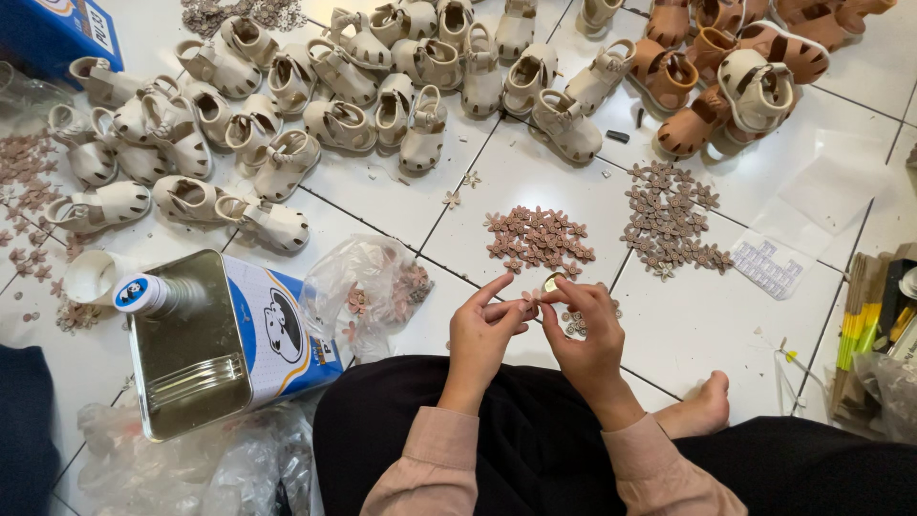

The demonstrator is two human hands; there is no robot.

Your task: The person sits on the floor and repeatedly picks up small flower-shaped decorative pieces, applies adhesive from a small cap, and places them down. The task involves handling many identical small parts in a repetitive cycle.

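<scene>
- left hand (pixel 480 330) pinches a small tan flower piece (pixel 528 299) at its fingertips, over the white tiled floor (pixel 688 325) near its front edge.
- right hand (pixel 585 330) closes on the same flower piece and something small and shiny, perhaps a metal stud; fingers hide most of it.
- just beyond the hands, a heap of brown flower pieces (pixel 537 239); a second heap (pixel 669 222) to its right.
- rectangular metal can (pixel 215 344) stands left of the knees, a crumpled plastic bag (pixel 368 287) beside it.
- cream baby sandals (pixel 287 96) crowd the far left; tan sandals (pixel 726 57) are cut off at the far right corner.
</scene>
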